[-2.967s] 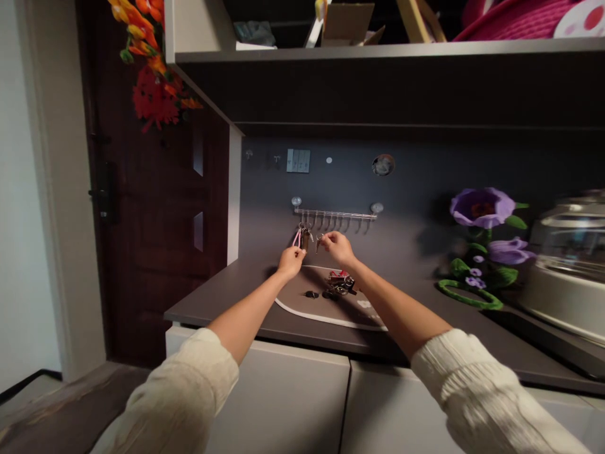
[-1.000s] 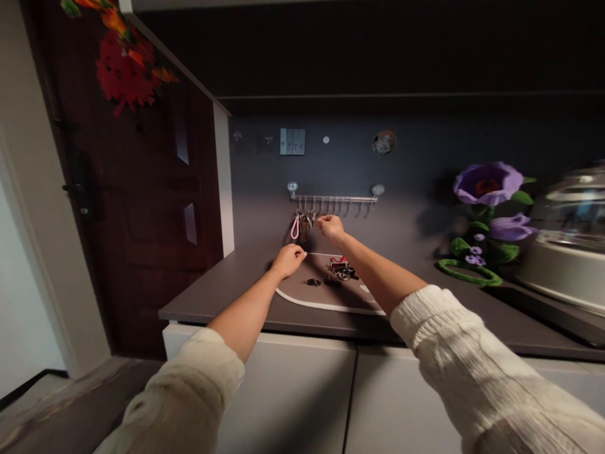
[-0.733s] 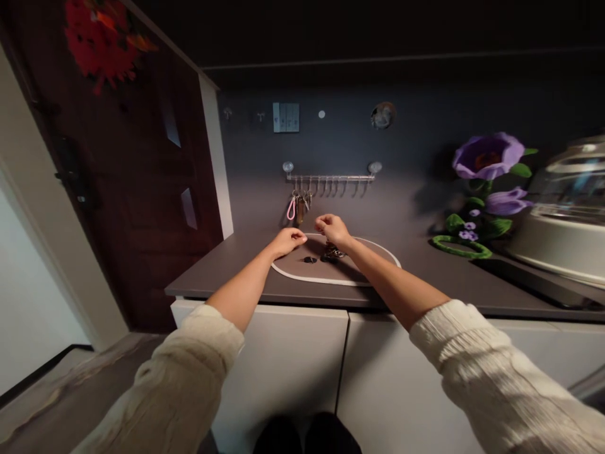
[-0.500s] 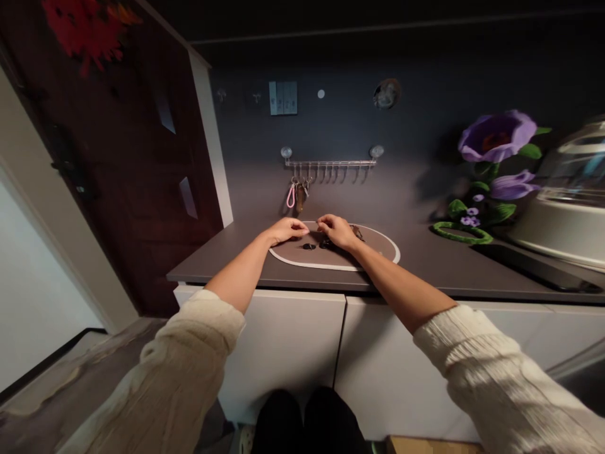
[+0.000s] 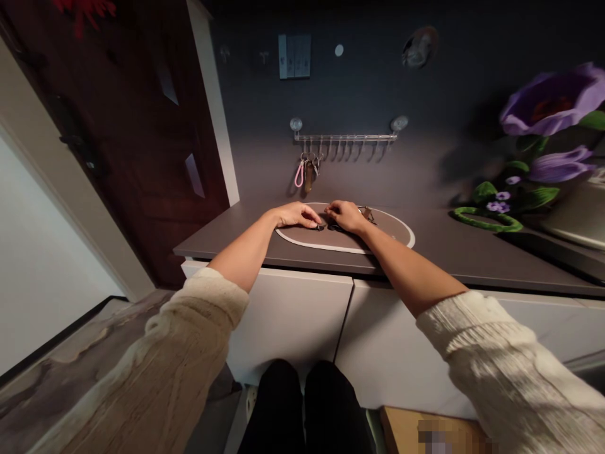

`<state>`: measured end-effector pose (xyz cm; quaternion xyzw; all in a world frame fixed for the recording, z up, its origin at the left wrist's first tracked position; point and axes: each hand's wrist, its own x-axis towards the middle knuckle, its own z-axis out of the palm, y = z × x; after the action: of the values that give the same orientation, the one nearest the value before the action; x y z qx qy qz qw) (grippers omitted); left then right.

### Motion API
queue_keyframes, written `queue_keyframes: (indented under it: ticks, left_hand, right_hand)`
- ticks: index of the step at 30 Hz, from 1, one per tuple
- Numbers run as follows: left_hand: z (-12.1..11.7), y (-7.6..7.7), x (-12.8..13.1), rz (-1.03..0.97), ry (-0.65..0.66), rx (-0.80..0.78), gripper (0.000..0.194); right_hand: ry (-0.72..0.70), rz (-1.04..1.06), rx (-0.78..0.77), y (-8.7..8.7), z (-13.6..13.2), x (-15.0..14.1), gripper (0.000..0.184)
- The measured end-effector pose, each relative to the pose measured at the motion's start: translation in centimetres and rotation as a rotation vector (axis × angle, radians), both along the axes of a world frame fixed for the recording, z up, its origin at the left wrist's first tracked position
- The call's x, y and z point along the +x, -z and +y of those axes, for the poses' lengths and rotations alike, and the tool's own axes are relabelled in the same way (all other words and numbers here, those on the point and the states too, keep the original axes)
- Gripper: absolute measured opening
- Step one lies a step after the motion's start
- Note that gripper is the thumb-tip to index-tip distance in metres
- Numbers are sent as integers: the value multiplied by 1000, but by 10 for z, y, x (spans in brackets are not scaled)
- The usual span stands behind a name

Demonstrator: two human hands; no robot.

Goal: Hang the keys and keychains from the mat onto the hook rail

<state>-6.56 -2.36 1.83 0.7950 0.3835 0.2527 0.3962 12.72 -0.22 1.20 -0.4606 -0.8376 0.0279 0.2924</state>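
Observation:
On the brown oval mat with a white rim (image 5: 302, 243), my left hand (image 5: 297, 215) reaches in from the left. Its thumb and fingertips close on a small dark object (image 5: 318, 227) lying on the mat. My right hand (image 5: 348, 216) is a little to the right, palm down with its fingers bent together. Under its fingers lie small black pieces (image 5: 334, 226), partly covered, and whether it grips any of them is hidden. A brown item with dark parts (image 5: 367, 215) shows behind my right wrist.
On the wall, a clear hook rail (image 5: 347, 137) carries keys and a pink loop (image 5: 299, 174). Purple artificial flowers (image 5: 558, 164) with a green ring (image 5: 489, 221) stand on the right. White cabinet doors (image 5: 293, 315) are below the counter; a dark red door (image 5: 142, 126) is left.
My left hand has lowered its fingertips onto the small dark object. My right hand stays over the black pieces. The view has tilted down and shifted left.

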Motion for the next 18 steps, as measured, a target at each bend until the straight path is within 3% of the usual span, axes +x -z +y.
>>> queue_keyframes:
  ticks: [8, 18]
  left_hand:
    - [5, 2, 0, 55, -14, 76, 25]
    - [2, 3, 4, -58, -57, 43, 27]
  right_hand:
    - [-7, -15, 6, -1, 5, -2, 16]
    - [-19, 41, -11, -2, 4, -3, 13]
